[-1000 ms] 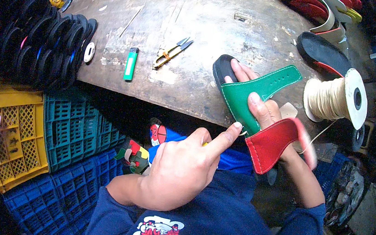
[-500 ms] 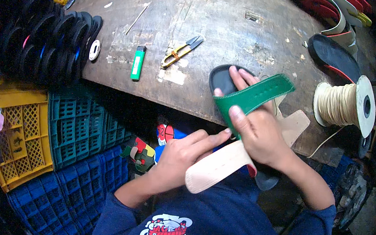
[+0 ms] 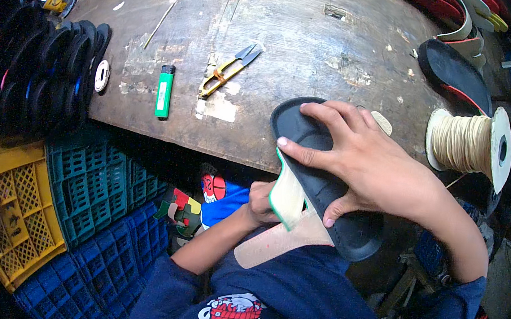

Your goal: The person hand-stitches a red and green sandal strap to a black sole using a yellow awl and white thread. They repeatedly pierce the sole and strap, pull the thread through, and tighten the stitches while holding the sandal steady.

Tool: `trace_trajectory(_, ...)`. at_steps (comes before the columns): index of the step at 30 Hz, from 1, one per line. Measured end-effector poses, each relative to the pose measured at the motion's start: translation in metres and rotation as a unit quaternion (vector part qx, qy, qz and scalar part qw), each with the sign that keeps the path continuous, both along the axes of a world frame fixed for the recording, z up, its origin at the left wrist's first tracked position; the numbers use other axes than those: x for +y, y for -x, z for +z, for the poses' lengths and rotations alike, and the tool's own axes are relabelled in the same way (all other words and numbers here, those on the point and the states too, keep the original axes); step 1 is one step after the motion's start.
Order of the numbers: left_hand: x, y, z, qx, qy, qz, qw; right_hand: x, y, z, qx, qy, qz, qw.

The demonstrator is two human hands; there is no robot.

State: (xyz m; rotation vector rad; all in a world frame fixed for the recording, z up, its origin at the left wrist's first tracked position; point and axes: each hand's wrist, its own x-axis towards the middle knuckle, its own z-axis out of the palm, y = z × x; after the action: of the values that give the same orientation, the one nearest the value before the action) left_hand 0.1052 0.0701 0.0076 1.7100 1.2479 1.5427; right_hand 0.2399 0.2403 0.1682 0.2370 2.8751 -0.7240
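Both hands grip the sandal work at the bench's near edge. My right hand (image 3: 367, 162) spreads over the black sole (image 3: 327, 192), fingers on its back and thumb hooked under the side, pinning it so it hangs half off the bench (image 3: 292, 45) toward my lap. My left hand (image 3: 261, 202) sits below, mostly hidden, closed on the green-edged strap (image 3: 288, 195) and tan strap (image 3: 271, 245), pushing up against the sole. Working off the edge leaves room beneath. Snips (image 3: 227, 69) and lighter (image 3: 164, 91) lie well apart on the left; the thread spool (image 3: 469, 144) stands near my right wrist.
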Motion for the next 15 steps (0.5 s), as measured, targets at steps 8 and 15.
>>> trace_trajectory(8,0.031,-0.015,0.003,-0.022,0.007,-0.033,0.999,0.0,0.0,-0.007,0.015,-0.02,0.012,1.0)
trace_trajectory(15,0.019,-0.016,0.002,-0.035,0.025,-0.041,0.998,0.0,0.002,-0.008,-0.025,-0.019,0.016,0.999)
